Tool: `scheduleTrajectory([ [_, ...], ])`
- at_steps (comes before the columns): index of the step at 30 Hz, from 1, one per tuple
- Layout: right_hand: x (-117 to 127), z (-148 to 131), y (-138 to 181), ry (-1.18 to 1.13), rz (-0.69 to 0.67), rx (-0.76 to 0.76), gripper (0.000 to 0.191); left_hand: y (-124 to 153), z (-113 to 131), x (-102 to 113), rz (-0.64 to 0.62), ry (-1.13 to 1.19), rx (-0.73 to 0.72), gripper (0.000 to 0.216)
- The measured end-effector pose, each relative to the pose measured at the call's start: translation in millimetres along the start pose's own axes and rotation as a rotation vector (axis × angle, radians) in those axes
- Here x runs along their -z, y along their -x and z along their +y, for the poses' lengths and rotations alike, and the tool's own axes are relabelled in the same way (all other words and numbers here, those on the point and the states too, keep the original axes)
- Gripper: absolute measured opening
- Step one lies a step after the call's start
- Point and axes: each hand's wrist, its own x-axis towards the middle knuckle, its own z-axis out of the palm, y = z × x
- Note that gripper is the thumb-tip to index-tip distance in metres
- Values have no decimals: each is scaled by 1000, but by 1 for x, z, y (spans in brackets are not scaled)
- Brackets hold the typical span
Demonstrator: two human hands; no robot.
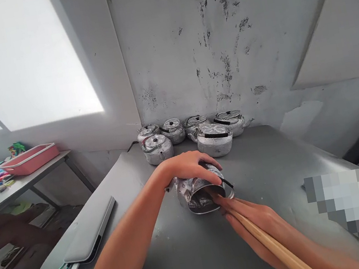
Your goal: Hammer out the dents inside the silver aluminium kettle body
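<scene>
A silvery metal kettle (pixel 182 194) lies tipped on the grey table, its round opening facing me. My left hand (pixel 194 165) is closed over the upper side of it, with thumb and fingers curved round the body. The kettle's black-gripped handle (pixel 227 182) hangs off to the right. A long pale wooden stick (pixel 266 242) is in my right hand (pixel 249 212), whose fingers are wrapped round it at the kettle's mouth. The stick's far end reaches into the opening, and its tip is hidden there.
Several similar kettles (pixel 214 142) with lids stand by the wall at the table's back. A grey power bank (pixel 88 236) with cables lies at left. A side table holds a pink basket (pixel 36 159); a person's bare limb shows beneath it. The lower right is pixelated.
</scene>
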Motion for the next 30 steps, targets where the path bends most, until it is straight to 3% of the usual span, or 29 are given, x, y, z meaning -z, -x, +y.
scheduleTrajectory([
  [3,-5,2,1,39,12,41,46,-1,0,0,1,-8,9,56],
  [8,-4,2,1,55,-112,45,54,-2,1,-2,9,-15,32,57],
  [17,-5,1,1,31,0,38,50,-2,4,-3,1,-12,55,61],
  [30,-2,-1,-1,-24,-35,-31,47,-2,-1,-1,-1,-18,12,57],
])
